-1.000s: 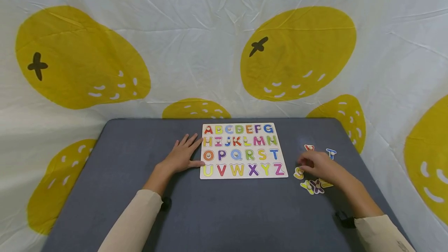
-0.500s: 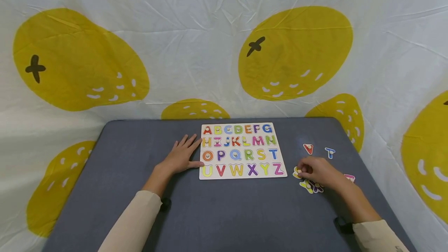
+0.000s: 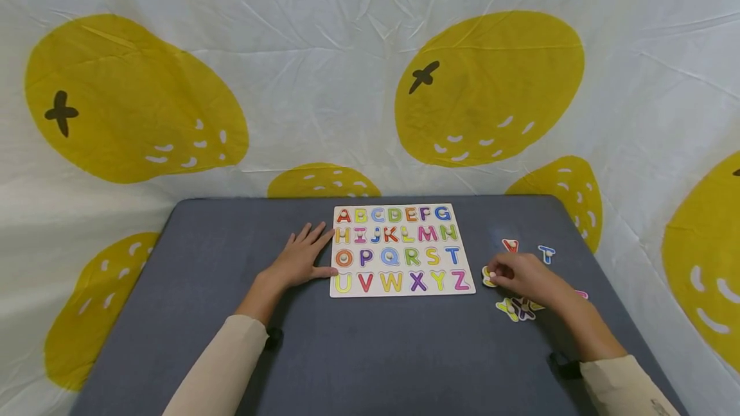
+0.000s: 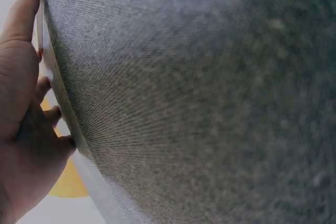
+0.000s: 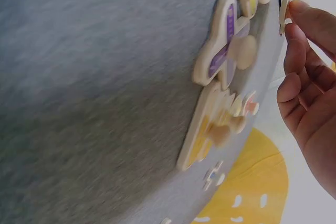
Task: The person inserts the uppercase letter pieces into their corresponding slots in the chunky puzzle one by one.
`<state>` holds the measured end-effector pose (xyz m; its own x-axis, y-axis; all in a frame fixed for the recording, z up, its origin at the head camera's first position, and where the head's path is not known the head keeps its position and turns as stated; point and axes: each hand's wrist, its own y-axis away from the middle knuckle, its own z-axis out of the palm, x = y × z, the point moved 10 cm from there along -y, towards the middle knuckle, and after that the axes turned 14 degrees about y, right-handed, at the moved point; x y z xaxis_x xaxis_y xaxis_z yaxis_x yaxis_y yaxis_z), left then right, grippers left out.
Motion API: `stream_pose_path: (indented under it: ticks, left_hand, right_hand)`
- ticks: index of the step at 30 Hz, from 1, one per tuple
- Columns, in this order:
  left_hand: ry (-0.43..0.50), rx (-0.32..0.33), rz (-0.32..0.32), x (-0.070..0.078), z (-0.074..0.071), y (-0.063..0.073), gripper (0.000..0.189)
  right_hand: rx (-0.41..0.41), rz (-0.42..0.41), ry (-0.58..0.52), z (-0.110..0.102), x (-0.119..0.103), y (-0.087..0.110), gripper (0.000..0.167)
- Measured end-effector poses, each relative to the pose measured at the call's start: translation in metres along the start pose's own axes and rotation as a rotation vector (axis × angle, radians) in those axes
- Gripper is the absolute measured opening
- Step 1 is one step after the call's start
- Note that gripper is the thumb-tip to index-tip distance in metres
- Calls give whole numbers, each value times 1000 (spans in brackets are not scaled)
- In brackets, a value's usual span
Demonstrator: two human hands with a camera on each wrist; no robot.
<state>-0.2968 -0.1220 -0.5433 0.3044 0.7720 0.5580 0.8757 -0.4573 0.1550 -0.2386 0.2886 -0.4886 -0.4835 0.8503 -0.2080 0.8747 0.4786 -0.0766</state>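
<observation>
A letter puzzle board (image 3: 405,268) lies on the table, with knobbed letters in its upper rows and knobless letter shapes from S to Z. My left hand (image 3: 295,262) rests at its left edge, fingers spread, thumb at the lower left corner; the left wrist view shows thumb and fingertips touching the edge (image 4: 63,82). Just right of the board, my right hand (image 3: 523,275) pinches a yellow S piece (image 3: 487,277) between thumb and fingers. In the right wrist view, that piece (image 5: 285,6) is seen edge-on, tilted off the cloth.
Loose knobbed letters lie around the right hand: a red V (image 3: 510,245), a blue T (image 3: 546,253), a yellow Y (image 3: 507,309), a purple X (image 3: 526,310), a yellow piece (image 5: 195,135) and a pink one (image 3: 582,294), partly hidden. Behind the table (image 3: 370,352) hangs a lemon-print sheet (image 3: 324,95).
My right hand has come down onto the yellow S, closed its fingertips on it and shifted it slightly left and away. The left hand has stayed put.
</observation>
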Motion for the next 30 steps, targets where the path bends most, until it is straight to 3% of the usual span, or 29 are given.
stream_pose_path:
  ticks: [16, 24, 30]
  left_hand:
    - [1, 5, -7, 1, -1, 0, 99]
    - [9, 9, -3, 5, -2, 0, 99]
    - [1, 8, -11, 4, 0, 1, 99]
  right_hand:
    - [-10, -39, 8, 2, -30, -45, 13]
    - [-64, -46, 32, 15, -45, -70, 10]
    - [-74, -106, 39, 25, -58, -85, 6]
